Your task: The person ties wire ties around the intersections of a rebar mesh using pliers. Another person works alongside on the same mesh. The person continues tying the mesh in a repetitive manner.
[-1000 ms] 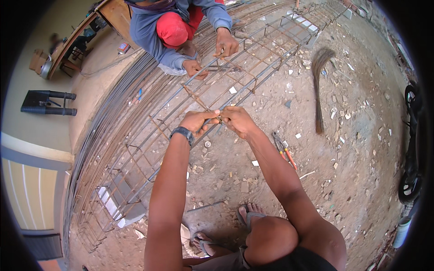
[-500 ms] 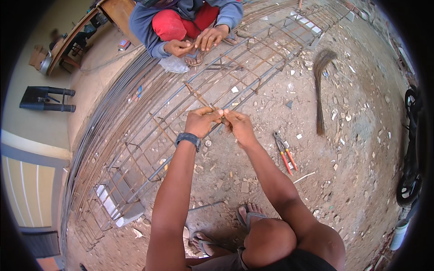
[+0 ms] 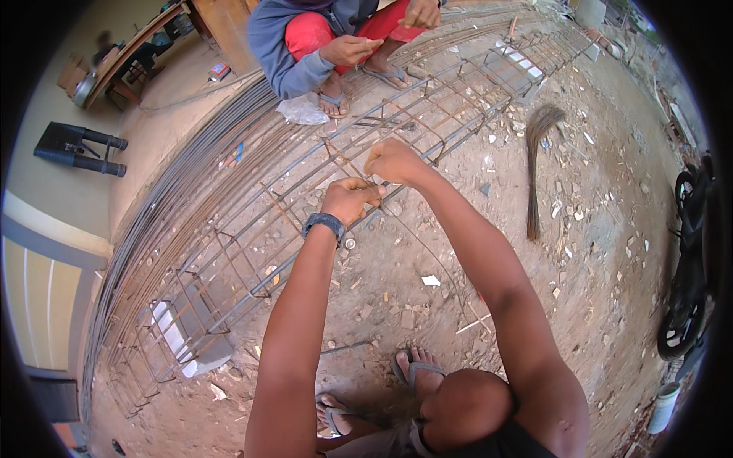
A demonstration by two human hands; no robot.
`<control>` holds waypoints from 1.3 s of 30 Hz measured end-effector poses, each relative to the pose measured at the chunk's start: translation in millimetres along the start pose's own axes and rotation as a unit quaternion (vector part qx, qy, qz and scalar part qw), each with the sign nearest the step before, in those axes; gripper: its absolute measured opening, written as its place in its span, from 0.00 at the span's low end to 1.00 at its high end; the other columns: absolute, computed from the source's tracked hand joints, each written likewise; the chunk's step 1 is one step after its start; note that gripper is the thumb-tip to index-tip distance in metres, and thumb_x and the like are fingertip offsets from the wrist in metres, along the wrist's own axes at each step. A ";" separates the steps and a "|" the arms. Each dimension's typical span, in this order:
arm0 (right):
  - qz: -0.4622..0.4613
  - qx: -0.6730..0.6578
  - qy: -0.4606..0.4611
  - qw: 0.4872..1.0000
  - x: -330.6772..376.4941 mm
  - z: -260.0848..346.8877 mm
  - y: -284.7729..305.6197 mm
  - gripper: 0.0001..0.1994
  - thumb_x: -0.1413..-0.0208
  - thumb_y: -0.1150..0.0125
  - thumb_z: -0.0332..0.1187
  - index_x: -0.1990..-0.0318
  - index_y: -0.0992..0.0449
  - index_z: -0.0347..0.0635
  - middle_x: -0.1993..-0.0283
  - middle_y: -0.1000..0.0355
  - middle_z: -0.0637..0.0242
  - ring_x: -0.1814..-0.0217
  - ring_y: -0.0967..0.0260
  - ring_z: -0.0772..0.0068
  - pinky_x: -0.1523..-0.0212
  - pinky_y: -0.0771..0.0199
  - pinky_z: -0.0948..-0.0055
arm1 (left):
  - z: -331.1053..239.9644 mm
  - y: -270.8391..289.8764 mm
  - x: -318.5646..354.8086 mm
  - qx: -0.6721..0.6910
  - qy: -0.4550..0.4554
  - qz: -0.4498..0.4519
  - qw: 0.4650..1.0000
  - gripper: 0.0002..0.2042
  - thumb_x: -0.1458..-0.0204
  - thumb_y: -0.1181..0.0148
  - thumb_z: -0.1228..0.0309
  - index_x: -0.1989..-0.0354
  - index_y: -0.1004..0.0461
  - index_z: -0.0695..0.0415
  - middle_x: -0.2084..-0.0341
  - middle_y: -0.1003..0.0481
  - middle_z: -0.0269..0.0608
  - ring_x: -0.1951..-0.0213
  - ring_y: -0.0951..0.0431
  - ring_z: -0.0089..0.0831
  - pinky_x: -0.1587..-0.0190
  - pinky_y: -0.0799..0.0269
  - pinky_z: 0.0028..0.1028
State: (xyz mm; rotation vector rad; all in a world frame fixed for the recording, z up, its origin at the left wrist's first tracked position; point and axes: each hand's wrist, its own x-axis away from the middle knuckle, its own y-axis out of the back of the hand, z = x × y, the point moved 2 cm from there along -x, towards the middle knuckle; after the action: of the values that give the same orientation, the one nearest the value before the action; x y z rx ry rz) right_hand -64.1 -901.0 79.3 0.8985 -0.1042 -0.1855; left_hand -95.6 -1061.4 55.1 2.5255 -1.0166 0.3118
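Observation:
A long rusty rebar cage lies on the dirt from the lower left to the upper right. My left hand, with a dark watch on its wrist, is fisted on the cage's near top bar at a stirrup joint. My right hand is a closed fist just above and to the right of it, pinching a thin tie wire that the fingers mostly hide. Another person in a blue-grey top and red trousers squats across the cage, with both hands held near the knees, off the bars.
A bundle of long steel rods runs along the cage's far side. A straw broom lies to the right, with a parked motorcycle and a white bucket beyond. A black stool lies at the left. My sandalled feet rest on rubble-strewn dirt.
My hands, touching at the joint before, are now slightly apart, the right one lifted up and to the right. The other person's hands have left the cage and drawn back toward the knees.

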 end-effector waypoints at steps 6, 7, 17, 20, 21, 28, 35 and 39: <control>-0.152 -0.098 -0.013 0.983 61.3 22.7 -23.3 0.08 0.45 0.42 0.32 0.66 0.23 0.35 0.65 0.23 0.51 0.62 0.24 0.52 0.60 0.26 0.59 | 13.8 14.8 -9.1 0.052 0.015 0.067 0.996 0.15 0.46 0.32 0.64 0.56 0.22 0.63 0.68 0.18 0.39 0.74 0.24 0.17 0.79 0.35 0.18; -0.197 -0.091 0.001 0.976 79.8 17.8 -27.3 0.08 0.44 0.42 0.32 0.65 0.24 0.35 0.65 0.23 0.50 0.62 0.24 0.49 0.60 0.25 0.57 | 6.4 9.6 -6.7 0.054 0.023 0.088 0.994 0.15 0.46 0.33 0.65 0.56 0.22 0.63 0.68 0.18 0.38 0.76 0.26 0.15 0.80 0.36 0.17; -0.141 -0.426 -0.141 0.882 91.3 14.9 -60.3 0.03 0.39 0.46 0.25 0.61 0.29 0.35 0.69 0.25 0.57 0.70 0.25 0.68 0.67 0.25 0.63 | 8.8 18.7 -15.2 0.060 0.070 0.121 0.988 0.17 0.46 0.32 0.55 0.65 0.21 0.59 0.76 0.21 0.33 0.85 0.37 0.14 0.86 0.43 0.19; -0.080 -0.327 -0.134 0.932 87.2 4.9 -35.0 0.07 0.41 0.44 0.25 0.57 0.28 0.32 0.68 0.24 0.55 0.70 0.23 0.63 0.70 0.23 0.65 | 3.5 13.1 -19.2 0.051 0.074 0.111 0.990 0.17 0.48 0.30 0.56 0.65 0.20 0.60 0.76 0.20 0.35 0.86 0.35 0.16 0.86 0.42 0.21; -0.085 -0.202 -0.061 0.974 86.5 2.3 -24.8 0.09 0.42 0.42 0.27 0.57 0.27 0.31 0.67 0.24 0.54 0.70 0.22 0.62 0.70 0.22 0.65 | -0.2 9.5 -19.8 0.063 0.081 0.104 0.989 0.17 0.48 0.29 0.57 0.65 0.20 0.60 0.76 0.20 0.36 0.85 0.35 0.16 0.86 0.42 0.21; 0.060 0.450 0.108 0.885 92.4 74.4 -10.5 0.12 0.45 0.39 0.33 0.58 0.23 0.33 0.58 0.22 0.52 0.63 0.20 0.53 0.65 0.19 0.60 | -0.4 11.8 -12.5 0.089 0.056 0.081 0.991 0.12 0.56 0.30 0.64 0.80 0.21 0.61 0.85 0.25 0.38 0.87 0.30 0.23 0.86 0.39 0.25; 0.117 0.480 0.078 0.866 73.8 77.6 -3.4 0.09 0.47 0.41 0.30 0.59 0.21 0.39 0.62 0.21 0.54 0.60 0.19 0.53 0.59 0.19 0.59 | -4.8 11.0 -10.3 0.067 0.057 0.088 0.992 0.14 0.53 0.33 0.61 0.76 0.21 0.61 0.85 0.25 0.37 0.86 0.30 0.23 0.85 0.37 0.26; 0.065 0.272 0.063 0.958 60.9 39.5 1.8 0.10 0.43 0.40 0.35 0.68 0.21 0.37 0.65 0.21 0.55 0.61 0.21 0.52 0.60 0.22 0.57 | 5.3 11.0 -21.2 0.072 0.065 0.096 0.991 0.13 0.52 0.33 0.61 0.73 0.19 0.60 0.82 0.23 0.33 0.86 0.32 0.20 0.85 0.38 0.25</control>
State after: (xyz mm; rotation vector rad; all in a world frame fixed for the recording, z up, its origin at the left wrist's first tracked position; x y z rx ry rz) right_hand -10.9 -942.5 105.9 1.4464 -0.0961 0.0295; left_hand -118.1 -1057.9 46.1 2.4972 -1.2261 0.6182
